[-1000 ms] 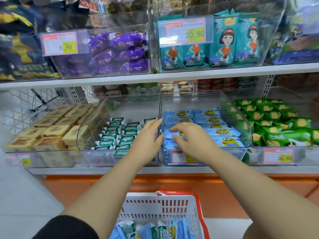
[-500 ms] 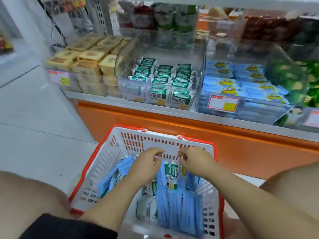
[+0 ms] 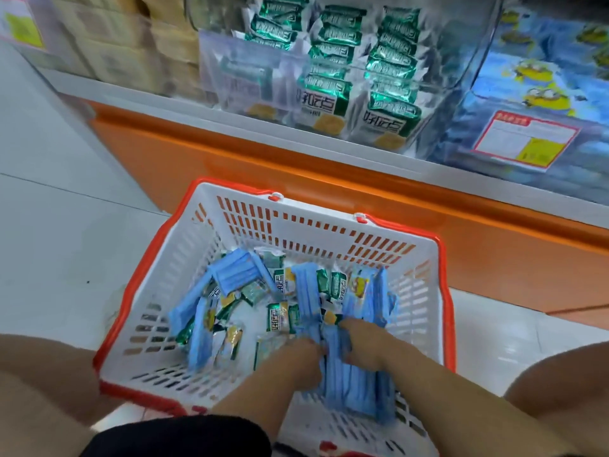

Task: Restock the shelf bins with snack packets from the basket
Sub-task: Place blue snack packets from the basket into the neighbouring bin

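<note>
My left hand [image 3: 296,356] and right hand [image 3: 365,341] each grip blue packets [image 3: 349,387]. The basket [image 3: 329,222] holds plenty, so I judge the bins [image 3: 438,70] far from restocked.

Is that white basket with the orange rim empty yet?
No. The white plastic basket holds many blue snack packets and green foil packets, heaped loosely over its floor.

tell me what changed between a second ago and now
Both hands dropped from the shelf bin into the basket; the left hand and right hand now grip a bundle of blue packets at its near side. The basket stayed below the shelf.
</note>
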A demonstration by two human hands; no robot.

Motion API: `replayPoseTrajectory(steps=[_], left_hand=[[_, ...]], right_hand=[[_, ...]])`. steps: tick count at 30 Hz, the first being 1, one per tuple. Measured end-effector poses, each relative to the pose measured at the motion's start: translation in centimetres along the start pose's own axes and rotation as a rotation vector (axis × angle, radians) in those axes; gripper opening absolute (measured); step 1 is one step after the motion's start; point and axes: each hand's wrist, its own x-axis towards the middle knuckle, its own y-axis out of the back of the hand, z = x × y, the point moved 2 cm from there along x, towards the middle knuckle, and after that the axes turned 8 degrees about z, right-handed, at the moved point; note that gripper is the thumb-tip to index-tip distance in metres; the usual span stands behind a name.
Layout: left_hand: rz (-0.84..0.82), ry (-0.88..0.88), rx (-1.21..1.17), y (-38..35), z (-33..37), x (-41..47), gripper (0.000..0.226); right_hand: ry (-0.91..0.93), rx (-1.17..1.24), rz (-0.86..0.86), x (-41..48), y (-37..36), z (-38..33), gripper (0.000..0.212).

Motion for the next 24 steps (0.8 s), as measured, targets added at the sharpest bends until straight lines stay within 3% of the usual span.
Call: replayPoseTrajectory(steps=[4,8,12,15,18,21,24], left_hand=[[-0.025,-0.014,-0.124,0.3,-0.1,0.5,0.047],[-0.018,0.012,-0.247,1.6,0.7,-0.8,0.041],[0.016,0.056,-0.402,3.9,1.1,-1.8,0.033],[0.160,0.057,-0.576,7.8,1.1,-2.7,0.042],[0.326,-0.077,-0.715,11.8,2.7,-4.9,0.053],[0.643,-0.225,-0.586,15.5,5.0,-7.7,0.064],[0.918,-0.383,-0.440,18.4,7.3,-10.8,0.070]], right_hand=[[-0.050,0.091,0.006,1.3,-0.8,0.3,0.061],[0.002,-0.014,-0.080,1.6,0.1,-0.6,0.031],[0.068,0.149,0.001,0.9,3.0,-1.1,0.050],[0.087,0.323,0.216,-0.8,8.0,-2.0,0.045],[0.069,0.425,0.439,-3.5,13.1,-2.7,0.031],[0.112,0.577,0.630,-6.7,17.8,-3.7,0.021],[0.198,0.663,0.685,-10.4,21.5,-5.0,0.016]])
